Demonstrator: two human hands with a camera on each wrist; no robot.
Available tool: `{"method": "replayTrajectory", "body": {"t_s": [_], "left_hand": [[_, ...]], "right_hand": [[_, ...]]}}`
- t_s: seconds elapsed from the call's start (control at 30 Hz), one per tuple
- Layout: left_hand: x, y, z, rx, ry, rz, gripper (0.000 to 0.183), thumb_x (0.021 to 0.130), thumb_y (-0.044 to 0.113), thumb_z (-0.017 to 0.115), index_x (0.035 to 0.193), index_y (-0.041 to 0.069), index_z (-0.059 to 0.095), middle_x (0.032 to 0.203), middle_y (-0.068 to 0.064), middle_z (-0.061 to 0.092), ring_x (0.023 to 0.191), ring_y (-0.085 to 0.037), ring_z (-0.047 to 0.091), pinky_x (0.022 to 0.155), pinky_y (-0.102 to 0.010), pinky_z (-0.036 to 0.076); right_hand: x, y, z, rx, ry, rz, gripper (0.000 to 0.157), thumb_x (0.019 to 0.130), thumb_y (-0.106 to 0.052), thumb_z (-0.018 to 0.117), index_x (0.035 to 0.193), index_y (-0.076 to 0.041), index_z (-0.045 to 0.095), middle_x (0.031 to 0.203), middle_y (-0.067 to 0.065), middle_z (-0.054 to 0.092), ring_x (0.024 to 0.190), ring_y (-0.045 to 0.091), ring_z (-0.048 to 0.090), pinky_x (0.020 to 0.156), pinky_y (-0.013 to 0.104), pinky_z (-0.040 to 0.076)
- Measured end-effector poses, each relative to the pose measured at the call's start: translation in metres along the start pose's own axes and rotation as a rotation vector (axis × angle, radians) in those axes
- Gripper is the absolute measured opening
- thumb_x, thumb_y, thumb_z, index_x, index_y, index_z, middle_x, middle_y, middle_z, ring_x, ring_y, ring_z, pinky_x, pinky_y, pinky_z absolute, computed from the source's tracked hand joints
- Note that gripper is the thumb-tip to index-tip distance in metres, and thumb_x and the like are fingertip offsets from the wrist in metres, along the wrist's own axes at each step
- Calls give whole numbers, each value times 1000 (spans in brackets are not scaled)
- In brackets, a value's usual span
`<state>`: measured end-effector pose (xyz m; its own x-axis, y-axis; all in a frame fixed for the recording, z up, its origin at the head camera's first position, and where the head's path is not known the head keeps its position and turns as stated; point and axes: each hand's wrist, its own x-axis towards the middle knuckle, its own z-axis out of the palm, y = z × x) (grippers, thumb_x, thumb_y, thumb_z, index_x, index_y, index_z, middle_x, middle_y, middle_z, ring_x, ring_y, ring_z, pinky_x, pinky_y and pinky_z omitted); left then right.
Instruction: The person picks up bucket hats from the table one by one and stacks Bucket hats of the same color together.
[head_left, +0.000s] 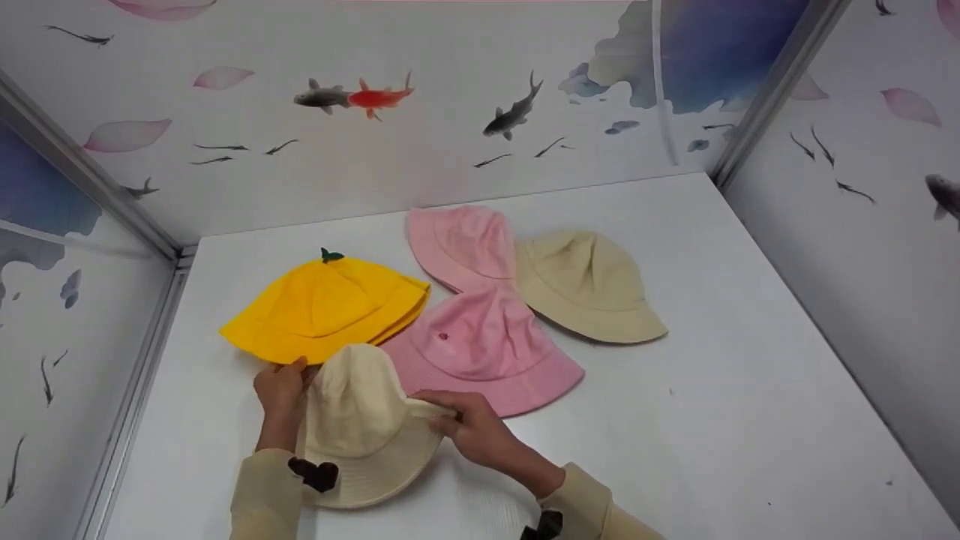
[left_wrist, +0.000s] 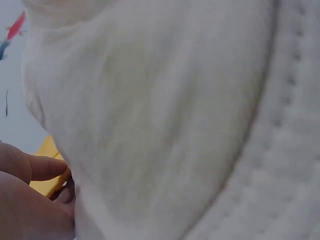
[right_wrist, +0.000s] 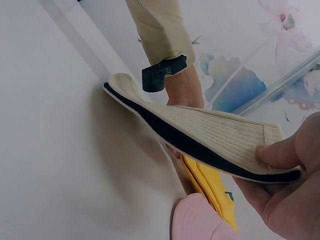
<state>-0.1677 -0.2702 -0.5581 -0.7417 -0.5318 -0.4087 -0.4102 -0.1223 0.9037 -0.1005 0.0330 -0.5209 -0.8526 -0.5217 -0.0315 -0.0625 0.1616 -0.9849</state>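
Observation:
My right hand [head_left: 480, 431] pinches the brim of a cream bucket hat [head_left: 360, 405], thumb on the stitched upper face and fingers beneath. The hat is tilted, and its dark underside [right_wrist: 185, 142] shows in the right wrist view. Just behind it, my left hand [head_left: 281, 390] pinches the near brim edge of a yellow bucket hat [head_left: 322, 300] with a green leaf on top. In the left wrist view the cream crown [left_wrist: 150, 110] fills most of the picture and partly hides the left fingers [left_wrist: 47, 167].
A pink bucket hat [head_left: 487, 337] lies behind the cream one. Farther back are a lighter pink hat [head_left: 472, 240] and a beige hat [head_left: 585, 277], touching each other. All rest on a white table [head_left: 712, 420], with printed panels [head_left: 450, 165] around its back and sides.

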Motion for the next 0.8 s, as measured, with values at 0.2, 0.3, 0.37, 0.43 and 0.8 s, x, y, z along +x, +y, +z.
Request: {"method": "replayTrajectory", "body": {"t_s": [0.2, 0.3, 0.37, 0.43, 0.8], "left_hand": [[-3, -2, -4, 51, -102, -42, 42, 104, 12, 51, 135, -16, 48, 71, 1, 71, 65, -3, 69, 68, -16, 58], [-6, -5, -6, 120, -106, -56, 41, 104, 15, 52, 132, -14, 51, 74, 0, 71, 66, -5, 69, 68, -17, 59], [-9, -7, -6, 156, -108, -49, 40, 103, 15, 53, 130, -15, 53, 75, -1, 71, 67, -7, 68, 67, -18, 59], [-12, -9, -5, 209, -106, -32, 40, 103, 16, 54, 128, -15, 54, 75, -2, 71, 67, -7, 68, 65, -17, 58], [-32, -6, 10, 660, -185, 72, 44, 104, 36, 47, 94, 0, 70, 74, -2, 66, 74, -15, 60, 71, -26, 45]], "right_hand": [[-6, -3, -6, 55, 44, -51, 42, 94, 6, 55, 132, -10, 65, 130, 12, 68, 97, 7, 59, 85, 19, 52], [-10, -6, -11, 65, 79, -69, 41, 94, 6, 56, 131, -7, 66, 127, 14, 68, 93, 5, 58, 82, 20, 52], [-12, -8, -15, 67, 102, -83, 39, 93, 6, 57, 129, -5, 67, 124, 16, 69, 92, 5, 58, 81, 20, 52], [-14, -10, -20, 79, 115, -100, 37, 93, 4, 59, 129, -4, 66, 123, 18, 69, 91, 6, 59, 79, 20, 53], [-21, -13, -43, 173, 176, -200, 35, 93, 3, 60, 127, 11, 60, 116, 34, 65, 89, 7, 67, 72, 28, 61]]}}
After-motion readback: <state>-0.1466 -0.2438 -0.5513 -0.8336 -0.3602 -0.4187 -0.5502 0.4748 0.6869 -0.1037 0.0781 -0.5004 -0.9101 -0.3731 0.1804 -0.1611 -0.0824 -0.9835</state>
